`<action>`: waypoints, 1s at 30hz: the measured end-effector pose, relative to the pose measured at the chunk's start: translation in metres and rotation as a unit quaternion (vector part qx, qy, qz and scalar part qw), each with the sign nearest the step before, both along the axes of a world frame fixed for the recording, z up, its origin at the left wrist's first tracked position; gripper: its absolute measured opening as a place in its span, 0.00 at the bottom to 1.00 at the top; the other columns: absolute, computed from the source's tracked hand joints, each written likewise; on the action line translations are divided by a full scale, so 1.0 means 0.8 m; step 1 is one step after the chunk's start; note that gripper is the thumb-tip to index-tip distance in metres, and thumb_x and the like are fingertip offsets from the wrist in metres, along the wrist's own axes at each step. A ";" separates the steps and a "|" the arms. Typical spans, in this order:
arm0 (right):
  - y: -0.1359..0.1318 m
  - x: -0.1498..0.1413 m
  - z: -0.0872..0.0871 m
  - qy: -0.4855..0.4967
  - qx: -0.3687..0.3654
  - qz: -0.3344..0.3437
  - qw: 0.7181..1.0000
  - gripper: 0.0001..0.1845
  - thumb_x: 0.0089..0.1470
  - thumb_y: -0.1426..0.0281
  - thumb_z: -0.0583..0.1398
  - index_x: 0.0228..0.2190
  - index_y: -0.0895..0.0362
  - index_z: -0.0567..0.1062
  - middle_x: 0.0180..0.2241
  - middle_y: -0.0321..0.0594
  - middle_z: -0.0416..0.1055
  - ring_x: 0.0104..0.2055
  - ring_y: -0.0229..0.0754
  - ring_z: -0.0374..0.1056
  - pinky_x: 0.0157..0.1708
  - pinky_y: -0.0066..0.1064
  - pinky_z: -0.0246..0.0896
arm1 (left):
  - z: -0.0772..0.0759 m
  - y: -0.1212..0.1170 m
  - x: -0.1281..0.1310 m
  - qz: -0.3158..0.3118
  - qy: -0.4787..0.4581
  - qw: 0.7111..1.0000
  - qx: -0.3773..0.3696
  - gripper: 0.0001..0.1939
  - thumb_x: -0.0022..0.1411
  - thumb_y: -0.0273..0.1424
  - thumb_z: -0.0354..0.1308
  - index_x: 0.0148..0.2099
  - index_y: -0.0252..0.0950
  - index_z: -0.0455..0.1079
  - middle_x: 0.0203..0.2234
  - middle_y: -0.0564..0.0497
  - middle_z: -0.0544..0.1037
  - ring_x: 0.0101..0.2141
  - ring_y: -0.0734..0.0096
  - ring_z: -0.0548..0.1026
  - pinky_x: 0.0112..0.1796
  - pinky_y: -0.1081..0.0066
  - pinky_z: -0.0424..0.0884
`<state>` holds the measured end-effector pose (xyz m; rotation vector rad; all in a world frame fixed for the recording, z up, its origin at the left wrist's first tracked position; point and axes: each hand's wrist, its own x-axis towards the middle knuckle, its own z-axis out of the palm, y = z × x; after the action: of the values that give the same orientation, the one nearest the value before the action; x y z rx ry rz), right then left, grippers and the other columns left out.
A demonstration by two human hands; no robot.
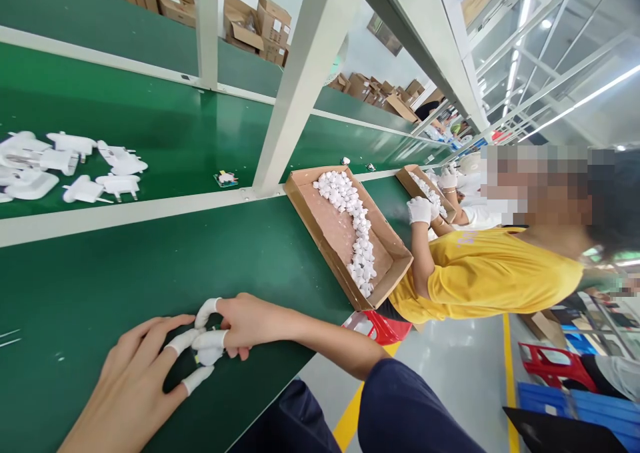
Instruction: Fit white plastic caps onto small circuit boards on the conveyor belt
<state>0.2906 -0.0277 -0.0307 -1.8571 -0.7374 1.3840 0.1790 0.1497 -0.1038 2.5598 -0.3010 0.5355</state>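
Observation:
My left hand (133, 379) and my right hand (245, 323) meet low on the green bench (150, 273), both wearing white finger cots on several fingertips. The fingertips of both hands pinch together around a small white piece (209, 355), which is mostly hidden between them. My right forearm runs back to the lower right, ending in a dark blue sleeve.
Several white plug housings (75, 166) lie on the green conveyor belt (175, 133) at the left. A cardboard tray (345, 233) of small white parts sits to the right. A person in a yellow shirt (490, 273) with white gloves works beside it. A white frame post (305, 86) rises between.

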 end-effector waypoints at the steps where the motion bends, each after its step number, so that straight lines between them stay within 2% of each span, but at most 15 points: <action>1: -0.001 0.001 -0.001 0.006 0.005 0.007 1.000 0.16 0.50 0.79 0.56 0.41 0.60 0.62 0.22 0.29 0.68 0.20 0.33 0.67 0.23 0.21 0.63 | 0.000 0.000 -0.001 -0.008 0.000 1.000 0.010 0.09 0.59 0.34 0.50 0.43 0.46 0.62 0.42 0.54 0.73 0.42 0.56 0.68 0.34 0.58 0.67; 8: -0.009 0.003 -0.016 0.003 0.042 0.044 0.998 0.08 0.52 0.78 0.54 0.32 0.59 0.57 0.25 0.32 0.70 0.22 0.33 0.69 0.24 0.21 0.64 | 0.003 -0.002 -0.004 -0.014 -0.003 1.000 0.025 0.10 0.60 0.35 0.50 0.45 0.44 0.62 0.44 0.52 0.72 0.43 0.56 0.66 0.35 0.57 0.68; 12: -0.011 0.006 -0.020 -0.008 0.066 0.049 0.997 0.06 0.53 0.73 0.54 0.32 0.59 0.58 0.24 0.33 0.70 0.22 0.35 0.69 0.23 0.24 0.65 | 0.003 -0.002 -0.003 -0.018 0.004 0.999 0.033 0.10 0.61 0.33 0.48 0.45 0.44 0.61 0.45 0.52 0.71 0.45 0.56 0.65 0.38 0.57 0.67; 15: -0.010 0.005 -0.017 -0.016 0.056 0.072 0.996 0.08 0.51 0.70 0.56 0.31 0.59 0.60 0.23 0.33 0.70 0.23 0.36 0.70 0.24 0.23 0.65 | 0.003 -0.001 -0.003 -0.024 -0.002 0.999 0.039 0.10 0.61 0.32 0.48 0.46 0.43 0.60 0.45 0.51 0.70 0.45 0.55 0.65 0.38 0.57 0.67; 18: -0.007 -0.003 -0.016 -0.105 0.040 0.064 0.992 0.09 0.47 0.72 0.57 0.30 0.59 0.59 0.22 0.30 0.68 0.23 0.34 0.69 0.23 0.21 0.61 | 0.001 -0.001 -0.002 -0.029 0.000 0.999 0.043 0.11 0.60 0.32 0.48 0.46 0.42 0.60 0.45 0.50 0.70 0.46 0.55 0.64 0.38 0.57 0.66; 21: -0.006 -0.014 -0.018 -0.195 0.042 0.032 0.979 0.11 0.47 0.70 0.59 0.32 0.59 0.61 0.21 0.28 0.67 0.21 0.33 0.67 0.23 0.22 0.59 | 0.001 -0.002 -0.004 -0.027 0.019 0.999 0.043 0.11 0.59 0.32 0.50 0.46 0.41 0.61 0.47 0.49 0.70 0.47 0.54 0.64 0.41 0.56 0.65; 23: -0.009 -0.017 -0.019 -0.154 0.040 0.011 0.987 0.11 0.49 0.69 0.59 0.33 0.59 0.63 0.22 0.29 0.67 0.20 0.33 0.67 0.24 0.22 0.60 | 0.007 -0.007 -0.007 -0.025 0.041 0.998 0.039 0.12 0.59 0.32 0.52 0.45 0.39 0.63 0.47 0.48 0.69 0.48 0.54 0.63 0.43 0.56 0.64; 25: -0.016 -0.016 -0.022 -0.026 0.048 -0.011 0.998 0.12 0.53 0.68 0.58 0.38 0.60 0.63 0.24 0.33 0.69 0.22 0.35 0.69 0.24 0.23 0.63 | 0.016 -0.012 -0.012 -0.031 0.057 0.998 0.024 0.13 0.56 0.34 0.56 0.44 0.36 0.66 0.47 0.46 0.70 0.49 0.54 0.62 0.45 0.56 0.63; 27: -0.023 -0.009 -0.027 0.091 0.071 -0.027 0.993 0.17 0.55 0.64 0.58 0.43 0.61 0.62 0.25 0.36 0.70 0.24 0.38 0.70 0.24 0.27 0.66 | 0.024 -0.017 -0.015 -0.032 0.089 0.995 0.011 0.13 0.55 0.33 0.59 0.43 0.34 0.67 0.48 0.45 0.69 0.50 0.55 0.61 0.48 0.56 0.62; 30: -0.029 0.003 -0.037 0.177 0.082 -0.003 0.981 0.22 0.54 0.63 0.61 0.44 0.62 0.61 0.28 0.41 0.72 0.27 0.42 0.72 0.27 0.32 0.70 | 0.029 -0.022 -0.018 -0.028 0.139 0.990 -0.008 0.12 0.55 0.33 0.60 0.40 0.32 0.69 0.49 0.45 0.68 0.51 0.57 0.59 0.49 0.58 0.62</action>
<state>0.2933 -0.0507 -0.0604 -1.4339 -0.6409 1.5461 0.1649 0.1324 -0.0803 2.5609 -0.2662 0.1566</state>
